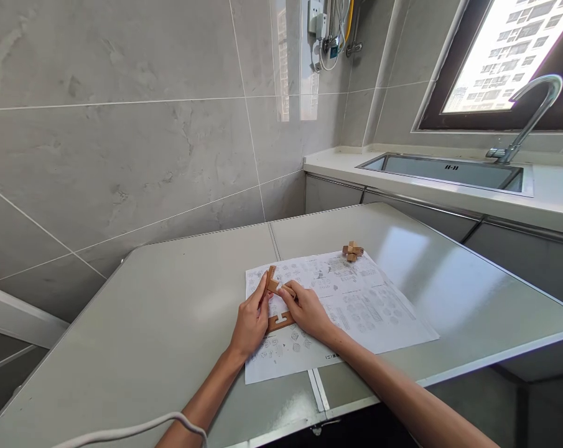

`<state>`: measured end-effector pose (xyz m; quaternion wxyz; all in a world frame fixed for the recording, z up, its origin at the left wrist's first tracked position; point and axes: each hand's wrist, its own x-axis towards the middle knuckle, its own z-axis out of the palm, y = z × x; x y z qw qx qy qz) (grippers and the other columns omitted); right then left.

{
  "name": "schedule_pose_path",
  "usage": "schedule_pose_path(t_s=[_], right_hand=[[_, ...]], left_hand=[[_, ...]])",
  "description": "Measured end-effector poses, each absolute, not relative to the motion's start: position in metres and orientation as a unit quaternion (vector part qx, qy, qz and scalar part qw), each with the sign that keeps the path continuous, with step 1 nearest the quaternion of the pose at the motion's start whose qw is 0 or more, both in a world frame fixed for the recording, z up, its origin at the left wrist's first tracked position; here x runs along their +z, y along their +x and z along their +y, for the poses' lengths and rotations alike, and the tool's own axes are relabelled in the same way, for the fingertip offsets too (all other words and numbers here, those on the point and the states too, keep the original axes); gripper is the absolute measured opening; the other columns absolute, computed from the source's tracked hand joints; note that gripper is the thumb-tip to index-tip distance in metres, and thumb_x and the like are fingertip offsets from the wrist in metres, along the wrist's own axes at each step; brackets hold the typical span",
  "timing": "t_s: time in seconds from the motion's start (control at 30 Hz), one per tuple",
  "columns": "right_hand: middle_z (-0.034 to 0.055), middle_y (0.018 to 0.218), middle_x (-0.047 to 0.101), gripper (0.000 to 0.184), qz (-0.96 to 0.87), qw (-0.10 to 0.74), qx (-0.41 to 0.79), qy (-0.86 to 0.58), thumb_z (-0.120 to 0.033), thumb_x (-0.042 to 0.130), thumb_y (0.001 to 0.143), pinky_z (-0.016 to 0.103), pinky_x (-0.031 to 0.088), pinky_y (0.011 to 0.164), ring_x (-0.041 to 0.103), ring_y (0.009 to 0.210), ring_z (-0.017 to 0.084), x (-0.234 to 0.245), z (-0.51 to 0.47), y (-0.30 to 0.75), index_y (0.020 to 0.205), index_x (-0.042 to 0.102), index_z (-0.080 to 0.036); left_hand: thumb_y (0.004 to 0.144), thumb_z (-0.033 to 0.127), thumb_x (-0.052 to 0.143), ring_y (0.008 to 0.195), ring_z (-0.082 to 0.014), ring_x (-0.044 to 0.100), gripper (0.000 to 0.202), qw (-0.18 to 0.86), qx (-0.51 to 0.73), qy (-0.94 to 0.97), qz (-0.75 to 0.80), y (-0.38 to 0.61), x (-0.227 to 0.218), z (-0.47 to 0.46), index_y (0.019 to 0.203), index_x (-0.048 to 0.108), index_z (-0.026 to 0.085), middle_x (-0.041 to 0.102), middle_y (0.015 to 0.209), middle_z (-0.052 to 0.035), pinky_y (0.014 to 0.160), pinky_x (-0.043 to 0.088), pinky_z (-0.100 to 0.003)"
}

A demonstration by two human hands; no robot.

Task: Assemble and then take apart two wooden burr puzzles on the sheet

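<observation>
Beyond right hand (310, 309): block cluster (352, 251); sink (430, 167).

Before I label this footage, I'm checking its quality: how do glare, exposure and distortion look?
Head view: window washed out, glare on the right of the table; head view: pale reflections on the glossy wall, frame edges looking stretched, wide-angle style; head view: held wooden pieces without obvious motion blur, but fine print on the paper too small to read.
</observation>
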<state>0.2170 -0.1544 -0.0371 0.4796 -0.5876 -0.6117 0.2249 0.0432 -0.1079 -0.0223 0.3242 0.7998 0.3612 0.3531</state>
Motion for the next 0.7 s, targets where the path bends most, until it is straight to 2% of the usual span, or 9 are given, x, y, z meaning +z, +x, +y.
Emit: schedule_pose_path(t_s=[0.13,0.3,0.4,0.5,0.57,0.63,0.7], right_hand=[[-0.0019,0.069,0.063,0.032,-0.609,0.480,0.231,-0.587,-0.046,0.041,0.108,0.028,0.036,0.056,0.057,0.055,0.018,-0.035,-0.155,0.216,0.088,0.054,-0.025],[-0.0045,0.061,0.056,0.030,-0.614,0.478,0.244,-0.579,-0.046,0.043,0.107,0.028,0.034,0.054,0.057,0.053,0.018,-0.033,-0.156,0.217,0.088,0.054,-0.026],[-0.0039,0.063,0.059,0.029,-0.609,0.479,0.249,-0.581,-0.045,0.044,0.107,0.028,0.037,0.054,0.060,0.054,0.019,-0.034,-0.156,0.216,0.086,0.052,-0.026],[-0.0026,0.067,0.064,0.028,-0.604,0.482,0.254,-0.581,-0.043,0.044,0.107,0.027,0.039,0.055,0.063,0.055,0.019,-0.035,-0.154,0.214,0.086,0.051,-0.026],[-0.0017,0.070,0.066,0.027,-0.605,0.482,0.255,-0.580,-0.043,0.044,0.107,0.028,0.040,0.056,0.063,0.057,0.020,-0.036,-0.153,0.212,0.088,0.052,-0.026],[-0.0012,0.070,0.067,0.026,-0.607,0.481,0.255,-0.579,-0.043,0.045,0.107,0.028,0.039,0.056,0.062,0.058,0.020,-0.035,-0.153,0.212,0.089,0.054,-0.026],[-0.0012,0.069,0.066,0.026,-0.611,0.477,0.256,-0.577,-0.042,0.045,0.107,0.028,0.038,0.056,0.060,0.057,0.020,-0.035,-0.154,0.211,0.090,0.055,-0.026]], left_hand=[[0.110,0.031,0.042,0.124,-0.0234,0.072,0.058,0.339,0.352,0.795,0.361,0.044,-0.021,-0.108,0.167,0.032,0.030,0.061,0.155,-0.0033,0.112,0.056,-0.043],[0.110,0.031,0.042,0.128,-0.0225,0.070,0.055,0.335,0.347,0.807,0.342,0.043,-0.020,-0.108,0.165,0.037,0.033,0.061,0.156,-0.0025,0.113,0.053,-0.041],[0.110,0.034,0.042,0.114,-0.0229,0.075,0.056,0.335,0.327,0.813,0.346,0.044,-0.019,-0.112,0.166,0.035,0.033,0.065,0.151,-0.0043,0.103,0.059,-0.041],[0.111,0.036,0.040,0.089,-0.0223,0.077,0.057,0.329,0.305,0.827,0.340,0.047,-0.017,-0.117,0.167,0.031,0.030,0.079,0.125,-0.0059,0.086,0.063,-0.039],[0.111,0.035,0.038,0.076,-0.0208,0.074,0.057,0.320,0.303,0.828,0.347,0.048,-0.017,-0.119,0.168,0.030,0.029,0.082,0.110,-0.0049,0.078,0.063,-0.037],[0.111,0.033,0.037,0.075,-0.0200,0.074,0.056,0.309,0.311,0.826,0.355,0.049,-0.018,-0.120,0.167,0.030,0.030,0.081,0.117,-0.0052,0.076,0.063,-0.036],[0.112,0.030,0.035,0.099,-0.0226,0.077,0.056,0.294,0.330,0.825,0.353,0.049,-0.020,-0.120,0.168,0.029,0.031,0.074,0.138,-0.0062,0.089,0.063,-0.038]])
